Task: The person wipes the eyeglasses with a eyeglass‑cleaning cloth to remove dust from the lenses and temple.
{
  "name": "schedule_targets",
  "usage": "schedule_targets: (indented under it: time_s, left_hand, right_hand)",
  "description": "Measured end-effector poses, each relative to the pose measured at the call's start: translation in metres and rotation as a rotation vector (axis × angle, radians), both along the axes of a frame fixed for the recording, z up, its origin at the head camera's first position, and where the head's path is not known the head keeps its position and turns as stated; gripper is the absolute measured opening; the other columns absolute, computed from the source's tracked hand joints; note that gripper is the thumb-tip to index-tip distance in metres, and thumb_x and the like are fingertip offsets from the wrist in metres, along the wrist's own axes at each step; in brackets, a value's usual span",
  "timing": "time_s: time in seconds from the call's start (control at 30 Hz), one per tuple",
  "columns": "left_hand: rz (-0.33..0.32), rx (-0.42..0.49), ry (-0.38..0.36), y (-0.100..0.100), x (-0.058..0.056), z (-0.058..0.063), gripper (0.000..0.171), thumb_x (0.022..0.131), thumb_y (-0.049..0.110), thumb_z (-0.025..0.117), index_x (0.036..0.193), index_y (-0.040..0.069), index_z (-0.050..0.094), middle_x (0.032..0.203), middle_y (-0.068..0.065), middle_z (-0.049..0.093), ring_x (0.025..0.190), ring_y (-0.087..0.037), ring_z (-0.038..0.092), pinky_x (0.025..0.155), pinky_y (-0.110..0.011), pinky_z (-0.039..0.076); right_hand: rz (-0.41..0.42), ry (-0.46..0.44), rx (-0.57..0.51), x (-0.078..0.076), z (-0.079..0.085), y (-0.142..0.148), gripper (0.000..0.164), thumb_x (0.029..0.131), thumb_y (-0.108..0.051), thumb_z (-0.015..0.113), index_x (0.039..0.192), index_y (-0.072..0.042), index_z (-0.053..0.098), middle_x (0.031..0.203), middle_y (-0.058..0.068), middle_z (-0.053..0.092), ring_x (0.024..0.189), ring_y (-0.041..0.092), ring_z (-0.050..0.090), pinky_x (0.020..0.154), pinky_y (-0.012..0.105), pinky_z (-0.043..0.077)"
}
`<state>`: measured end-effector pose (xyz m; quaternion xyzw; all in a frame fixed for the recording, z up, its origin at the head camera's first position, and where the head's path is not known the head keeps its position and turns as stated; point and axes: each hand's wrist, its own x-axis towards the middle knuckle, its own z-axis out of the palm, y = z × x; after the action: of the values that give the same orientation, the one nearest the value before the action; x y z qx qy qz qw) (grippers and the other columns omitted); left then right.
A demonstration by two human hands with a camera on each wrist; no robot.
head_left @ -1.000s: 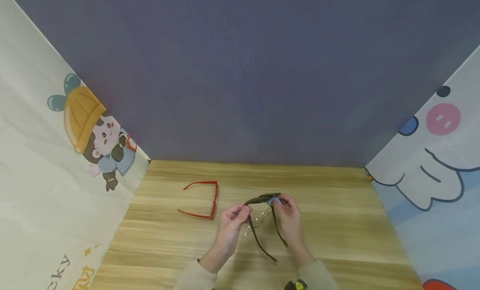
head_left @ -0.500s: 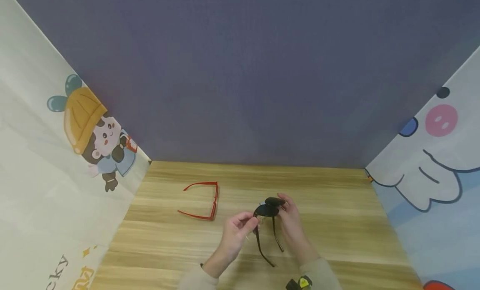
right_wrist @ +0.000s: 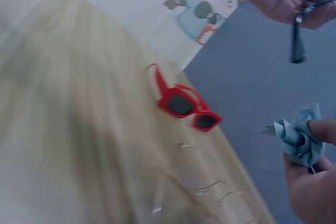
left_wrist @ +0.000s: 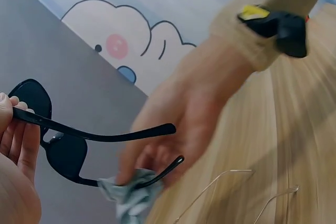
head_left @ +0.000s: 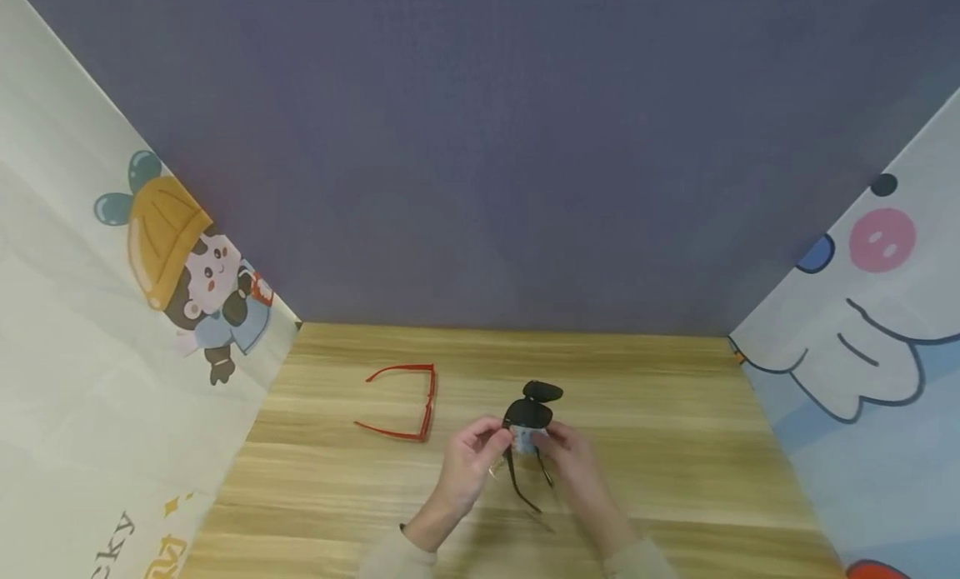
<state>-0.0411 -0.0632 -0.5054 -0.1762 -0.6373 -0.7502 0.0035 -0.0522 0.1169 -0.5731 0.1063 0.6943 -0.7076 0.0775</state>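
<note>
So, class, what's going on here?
A person's left hand holds black sunglasses with dark lenses by one temple, while the right hand pinches a crumpled pale blue cloth against the other. On the wood-grain table, red-framed sunglasses with dark lenses lie unfolded, and glasses with thin gold wire frames lie near the hands.

Head: high, facing forward and down; surface lower centre;
Left wrist: close, tilted; sunglasses lower left;
Right wrist: close, tilted; red glasses near centre;
Head and right wrist share: red glasses
</note>
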Motion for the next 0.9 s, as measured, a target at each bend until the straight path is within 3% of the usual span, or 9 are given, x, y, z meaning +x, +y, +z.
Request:
schedule_targets:
  time_s: [0.13,0.3,0.43,0.57,0.67,0.8,0.9]
  left_hand:
    - [0.018,0.002,-0.001,-0.002,-0.001,0.000,0.020,0.097,0.001,0.065,0.099,-0.018,0.063,0.093,-0.004,0.072,0.085,-0.002,0.064,0.079,-0.018,0.056]
    - [0.008,-0.013,-0.018,-0.003,0.000,-0.002,0.019,0.098,0.000,0.063,0.101,-0.019,0.061,0.093,0.013,0.070,0.085,-0.002,0.064,0.080,-0.018,0.056]
    - [-0.008,-0.035,-0.005,-0.003,0.001,-0.001,0.019,0.099,0.000,0.060,0.101,-0.019,0.062,0.092,0.014,0.068,0.083,-0.004,0.064,0.079,-0.018,0.056]
    - [-0.041,-0.035,0.015,-0.002,0.001,-0.001,0.020,0.100,0.000,0.059,0.100,-0.020,0.060,0.091,0.011,0.066,0.081,-0.003,0.063,0.076,-0.018,0.056]
    - [-0.063,-0.024,0.016,-0.002,0.002,-0.002,0.020,0.100,-0.001,0.058,0.100,-0.021,0.059,0.089,0.013,0.066,0.080,-0.001,0.062,0.075,-0.016,0.055]
    - [-0.102,-0.006,0.012,0.000,0.004,-0.005,0.021,0.101,0.000,0.058,0.100,-0.021,0.059,0.089,0.013,0.066,0.079,-0.002,0.063,0.075,-0.017,0.057]
    - [-0.129,-0.002,0.001,0.001,0.004,-0.006,0.023,0.102,0.003,0.058,0.102,-0.021,0.060,0.090,0.012,0.067,0.080,-0.003,0.064,0.077,-0.018,0.058]
  right_hand:
    - [0.003,-0.023,0.001,0.010,-0.007,-0.003,0.039,0.096,-0.018,0.072,0.125,0.006,0.067,0.120,0.014,0.069,0.107,0.024,0.065,0.091,0.032,0.056]
    - [-0.017,-0.031,-0.094,0.012,-0.012,-0.004,0.037,0.096,-0.010,0.070,0.125,0.011,0.064,0.114,0.012,0.068,0.100,0.020,0.064,0.084,0.025,0.056]
    - [-0.017,-0.057,-0.074,0.010,-0.011,-0.003,0.046,0.097,-0.018,0.070,0.130,0.012,0.059,0.126,0.017,0.063,0.112,0.026,0.062,0.096,0.034,0.055]
    - [-0.002,-0.056,-0.076,0.004,-0.007,0.001,0.053,0.101,-0.025,0.065,0.137,0.012,0.052,0.140,0.022,0.055,0.130,0.034,0.052,0.114,0.051,0.043]
    - [-0.039,-0.022,-0.171,-0.006,-0.002,0.006,0.038,0.102,-0.012,0.060,0.132,0.010,0.055,0.129,0.014,0.062,0.123,0.026,0.057,0.113,0.041,0.045]
    - [-0.130,0.014,-0.278,-0.015,0.004,0.012,0.028,0.101,0.002,0.052,0.127,0.007,0.060,0.111,0.000,0.066,0.104,0.011,0.063,0.096,0.021,0.052]
    - [-0.152,0.027,-0.314,-0.017,0.006,0.015,0.032,0.102,0.004,0.048,0.132,0.009,0.057,0.119,0.003,0.063,0.106,0.010,0.064,0.097,0.020,0.053]
